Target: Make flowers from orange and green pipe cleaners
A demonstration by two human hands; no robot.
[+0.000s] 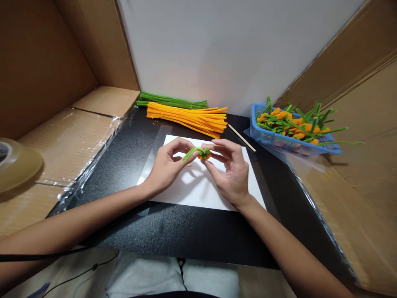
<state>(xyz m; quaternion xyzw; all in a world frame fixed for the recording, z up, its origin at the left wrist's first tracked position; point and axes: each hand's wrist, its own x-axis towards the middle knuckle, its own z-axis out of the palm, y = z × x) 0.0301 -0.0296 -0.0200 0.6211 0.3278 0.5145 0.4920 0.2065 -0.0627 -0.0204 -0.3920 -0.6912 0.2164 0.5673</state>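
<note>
Tape: a roll (15, 163) sits far out to the left of the left hand, well apart from it, on the cardboard.
Green bundle: straight pipe cleaners (172, 100) lie flat beyond the left hand, by the back wall.
Orange bundle: a thicker sheaf (192, 116) lies just this side of the green, beyond both hands.
Left hand: up over the paper (186, 194), the left hand (166, 165) is curled, thumb and forefinger pinching the stem.
Flower: right between the hands, off the paper. The green stem (190, 153) slants towards the left hand, and the orange bud (204, 155) is at its right end.
Handling: looks feather-light, fuzzy and grippy, not slippery. I judge the wire core bends easily and keeps its bend, so a hard squeeze could flatten the bud.
Hold: the stem close under the bud looks the safest spot.
Right hand: the right hand (231, 174) has its fingertips closed on the bud, the other fingers loosely fanned.
Stick: a thin wooden one (242, 138) lies just beyond the right hand.
Basket: a blue one (279, 142), out past the right hand, is piled with similar orange-and-green flowers.
</note>
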